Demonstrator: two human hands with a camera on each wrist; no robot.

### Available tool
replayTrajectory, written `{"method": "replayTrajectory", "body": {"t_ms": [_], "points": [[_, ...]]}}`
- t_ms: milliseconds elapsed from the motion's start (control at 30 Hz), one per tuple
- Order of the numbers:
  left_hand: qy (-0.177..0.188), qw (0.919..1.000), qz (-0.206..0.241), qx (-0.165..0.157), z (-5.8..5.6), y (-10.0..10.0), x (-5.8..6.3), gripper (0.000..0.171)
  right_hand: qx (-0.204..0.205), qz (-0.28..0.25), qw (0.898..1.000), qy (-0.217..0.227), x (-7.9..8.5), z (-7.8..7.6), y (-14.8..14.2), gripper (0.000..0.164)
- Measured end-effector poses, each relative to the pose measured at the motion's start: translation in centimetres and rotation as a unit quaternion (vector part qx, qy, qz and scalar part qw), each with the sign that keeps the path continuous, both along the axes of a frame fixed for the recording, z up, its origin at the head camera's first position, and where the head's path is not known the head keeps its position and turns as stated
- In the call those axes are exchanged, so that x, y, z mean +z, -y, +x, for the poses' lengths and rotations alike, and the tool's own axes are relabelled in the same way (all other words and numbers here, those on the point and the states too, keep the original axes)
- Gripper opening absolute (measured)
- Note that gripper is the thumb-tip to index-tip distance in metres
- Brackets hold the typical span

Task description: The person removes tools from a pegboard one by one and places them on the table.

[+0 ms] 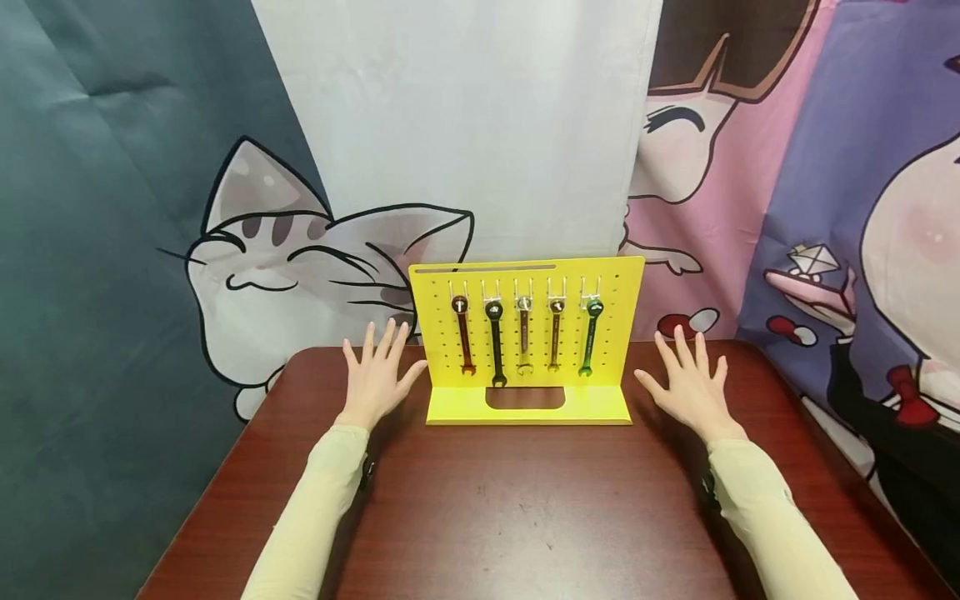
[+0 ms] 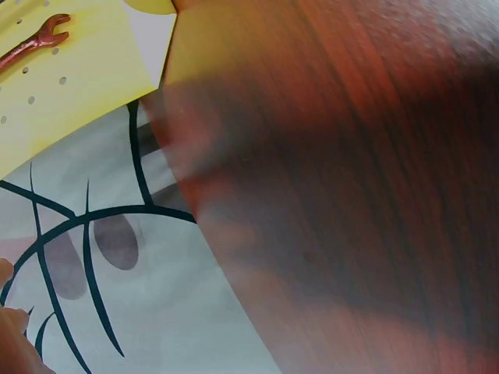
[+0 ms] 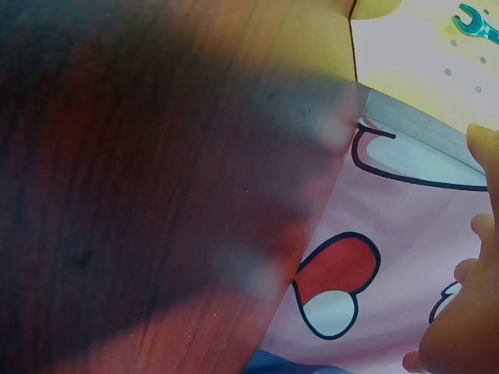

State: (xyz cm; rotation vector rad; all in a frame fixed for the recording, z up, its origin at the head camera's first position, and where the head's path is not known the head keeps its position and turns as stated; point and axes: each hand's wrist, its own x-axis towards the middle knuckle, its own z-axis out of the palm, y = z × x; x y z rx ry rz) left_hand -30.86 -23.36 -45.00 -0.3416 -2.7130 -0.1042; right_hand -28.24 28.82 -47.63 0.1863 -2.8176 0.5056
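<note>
A yellow pegboard stand [image 1: 528, 406] stands at the far side of the table, with several combination wrenches hanging on its hooks. From left to right they are a red wrench [image 1: 463, 337], a black wrench [image 1: 497, 346], a silver-toned wrench [image 1: 524, 337], a brownish wrench [image 1: 555, 337] and a green wrench [image 1: 590, 340]. My left hand [image 1: 375, 379] is just left of the stand, fingers spread and holding nothing. On the other side, my right hand [image 1: 690, 387] is spread the same way, also bare. In the right wrist view the green wrench's open end [image 3: 474, 22] shows.
The stand's base has a rounded cutout. A reddish-brown wooden table [image 1: 517, 500] stretches from the stand toward me. Behind it hangs a cloth backdrop [image 1: 465, 108] with cartoon figures, close to the table's far edge.
</note>
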Motion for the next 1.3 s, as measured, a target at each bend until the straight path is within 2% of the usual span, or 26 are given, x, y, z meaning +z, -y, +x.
{"method": "replayTrajectory", "body": {"t_ms": [333,467,567,633,767,933,1133,1300], "points": [[-0.007,0.9999,-0.009,0.003,0.0,0.5,0.2,0.082,0.000,0.003,1.000,0.008,0.8,0.3,-0.5,0.087],[-0.015,0.9998,-0.013,0.002,0.1,0.7,0.7,0.083,0.003,-0.006,1.000,0.009,1.4,0.8,-0.6,0.086],[-0.018,0.9998,0.002,-0.010,0.2,0.8,1.5,0.085,0.006,-0.021,1.000,0.008,2.1,1.1,-0.7,0.084],[-0.014,0.9994,0.024,-0.020,0.2,0.8,2.2,0.086,0.009,-0.037,0.999,0.003,2.7,1.4,-0.6,0.082],[0.000,0.9941,0.099,-0.045,0.1,0.7,3.9,0.089,0.026,-0.077,0.997,-0.017,4.2,1.6,-0.6,0.075],[-0.002,0.9795,0.188,-0.072,-0.4,0.3,6.6,0.089,0.043,-0.130,0.990,-0.029,5.8,1.8,-0.3,0.070],[0.012,0.9661,0.247,-0.074,-0.5,-0.4,9.5,0.085,0.034,-0.185,0.982,0.000,6.7,3.4,0.5,0.069],[0.011,0.9506,0.292,-0.105,-1.2,-1.5,12.3,0.072,0.038,-0.216,0.976,-0.017,7.3,4.3,0.8,0.062]]}}
